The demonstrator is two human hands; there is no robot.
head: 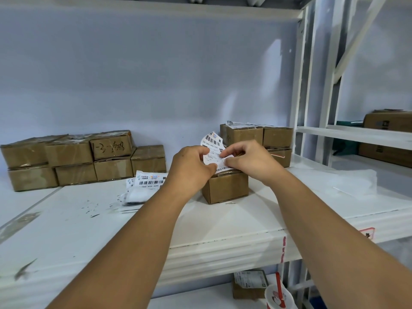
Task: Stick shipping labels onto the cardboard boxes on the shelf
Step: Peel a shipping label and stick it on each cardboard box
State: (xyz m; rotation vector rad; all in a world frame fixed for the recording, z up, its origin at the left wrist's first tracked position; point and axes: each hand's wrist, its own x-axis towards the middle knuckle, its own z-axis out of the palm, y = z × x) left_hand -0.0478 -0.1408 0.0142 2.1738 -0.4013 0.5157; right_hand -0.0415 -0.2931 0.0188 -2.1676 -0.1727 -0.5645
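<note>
Label (213,150) thin, floppy, sticky-backed; both hands (191,166) (247,159) pinch its near edge over box (226,186); best held by corners.

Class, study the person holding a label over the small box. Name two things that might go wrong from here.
1. The label is curled between the left hand and right hand; it may fold, stick to itself, or go on creased.
2. The box under it stands alone and unheld, so pressing could shift it and leave the label crooked.
</note>
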